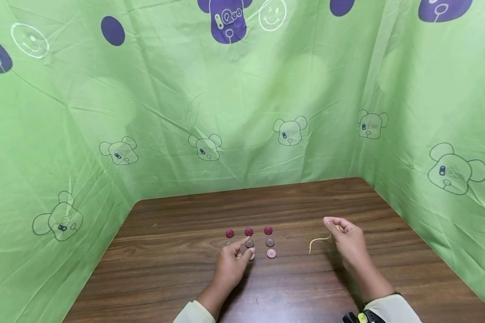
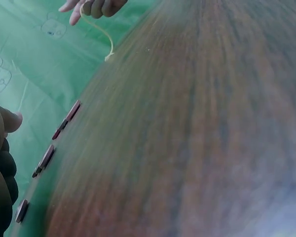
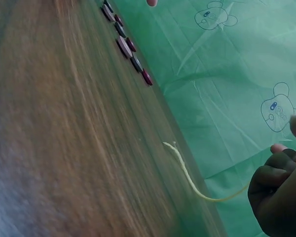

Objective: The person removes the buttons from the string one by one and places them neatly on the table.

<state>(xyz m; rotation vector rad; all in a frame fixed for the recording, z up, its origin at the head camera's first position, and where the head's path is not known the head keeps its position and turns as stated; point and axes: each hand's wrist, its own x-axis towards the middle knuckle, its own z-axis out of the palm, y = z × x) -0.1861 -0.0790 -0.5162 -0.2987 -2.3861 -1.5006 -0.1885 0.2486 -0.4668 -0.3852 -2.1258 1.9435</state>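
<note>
Rows of round buttons lie on the brown wooden table (image 1: 157, 269). The far row is dark red, with a red button (image 1: 248, 232) at its middle. Nearer stand grey ones, among them a grey button (image 1: 249, 243), then pink ones such as the pink button (image 1: 271, 253). My left hand (image 1: 230, 264) hovers over the left and middle columns, thumb and forefinger apart, hiding part of the nearer buttons. To the right, my right hand (image 1: 349, 242) pinches a thin yellow string (image 1: 319, 239) above the table; its free end dangles, also seen in the right wrist view.
A green cloth (image 1: 242, 94) with bear-head prints hangs around the table's back and sides. The table's far edge (image 1: 246, 188) runs along its foot. A dark wristband (image 1: 363, 317) sits on the right wrist, by a pale sleeve (image 1: 394, 309).
</note>
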